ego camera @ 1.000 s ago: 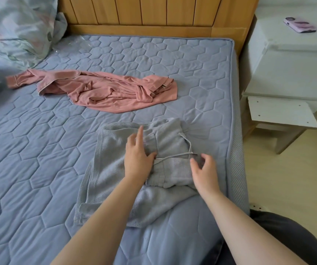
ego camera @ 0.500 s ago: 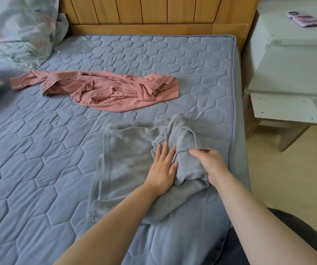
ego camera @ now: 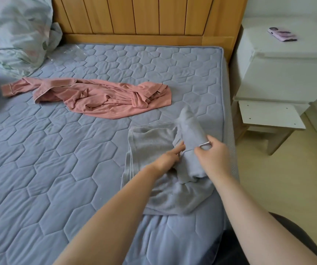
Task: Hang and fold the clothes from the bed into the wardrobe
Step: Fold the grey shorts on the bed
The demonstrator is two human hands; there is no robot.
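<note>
Home bedroom, quilted bed [ego camera: 58, 169], wooden headboard [ego camera: 144, 16], white bedside table [ego camera: 288, 69], pillow [ego camera: 14, 29]

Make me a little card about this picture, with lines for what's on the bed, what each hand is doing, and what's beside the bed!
bed: holds a grey garment near its right edge and a crumpled pink garment further back
left hand: straight fingers press on the grey garment
right hand: pinches a folded-over part of the grey garment
beside the bed: white nightstand with a phone on top
folding: grey garment partly folded, pink garment not yet
</note>
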